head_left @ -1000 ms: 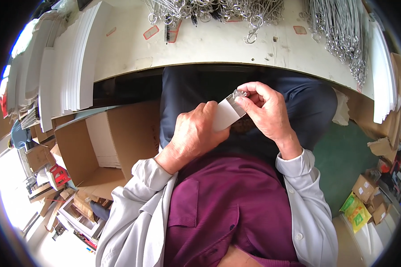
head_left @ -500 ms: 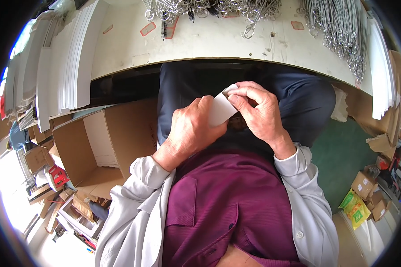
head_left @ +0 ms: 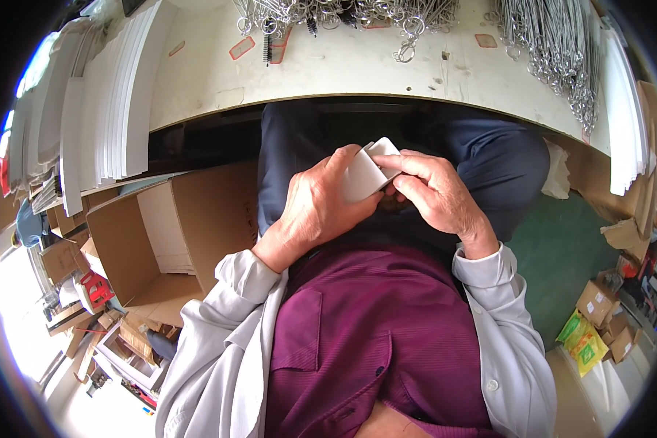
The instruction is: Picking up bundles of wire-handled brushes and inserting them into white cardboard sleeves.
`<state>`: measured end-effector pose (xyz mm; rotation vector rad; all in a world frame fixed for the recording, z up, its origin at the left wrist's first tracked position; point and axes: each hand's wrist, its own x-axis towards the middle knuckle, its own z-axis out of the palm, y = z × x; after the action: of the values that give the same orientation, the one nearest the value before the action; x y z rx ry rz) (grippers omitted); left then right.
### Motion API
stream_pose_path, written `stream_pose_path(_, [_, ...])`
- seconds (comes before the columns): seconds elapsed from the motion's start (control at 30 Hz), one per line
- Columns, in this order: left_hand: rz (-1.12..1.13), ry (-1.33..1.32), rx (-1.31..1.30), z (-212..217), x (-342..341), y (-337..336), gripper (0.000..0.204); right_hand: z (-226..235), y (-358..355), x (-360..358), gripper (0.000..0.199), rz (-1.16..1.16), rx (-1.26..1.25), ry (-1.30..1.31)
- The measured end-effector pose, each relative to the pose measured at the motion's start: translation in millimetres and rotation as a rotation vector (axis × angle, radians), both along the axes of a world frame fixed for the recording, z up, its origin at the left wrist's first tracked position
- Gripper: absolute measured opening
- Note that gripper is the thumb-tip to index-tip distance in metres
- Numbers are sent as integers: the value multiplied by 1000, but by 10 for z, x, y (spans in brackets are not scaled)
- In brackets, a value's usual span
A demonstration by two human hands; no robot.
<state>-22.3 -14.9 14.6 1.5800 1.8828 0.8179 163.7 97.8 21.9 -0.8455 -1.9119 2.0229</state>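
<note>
White cards are pinched over the lap, below the table edge, by the closed fingers of both left hand and right hand, apparently being squared; steady alignment seems needed next.

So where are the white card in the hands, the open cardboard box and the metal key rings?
white card [head_left: 363,175], head view, on its flat face.
cardboard box [head_left: 212,212], head view, on its inner wall.
key rings [head_left: 409,29], head view, on one ring.

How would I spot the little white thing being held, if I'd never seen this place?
Look below the white table edge, over the lap. Both hands meet there, left hand and right hand. The small white card is pinched between them, apart from the big white stacks.
</note>
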Motion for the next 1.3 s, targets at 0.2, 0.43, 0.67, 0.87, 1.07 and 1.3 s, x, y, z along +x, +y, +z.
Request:
stream_pose_path(0.2, [57,-151,-30,-92,18,26,66,3,-46,-13,32,27,62,-50])
stream_pose_path(0.43, [19,-178,-73,-47,6,45,69,-46,-62,25,33,23,5,-44])
stream_pose_path(0.67, [36,-193,-78,-52,-36,79,65,-171,-207,-78,34,-142,133,62])
stream_pose_path(0.87, [38,-230,-108,-95,-39,66,61,-132,-241,-83,44,-181,2,-14])
stream_pose_path(1.07, [42,-199,-83,-105,-15,59,58,-210,-279,-102,35,-237,-60,17])
stream_pose_path(1.3, [38,-183,-81,-119,-6,48,57,-254,-260,-114,29,-253,-4,5])
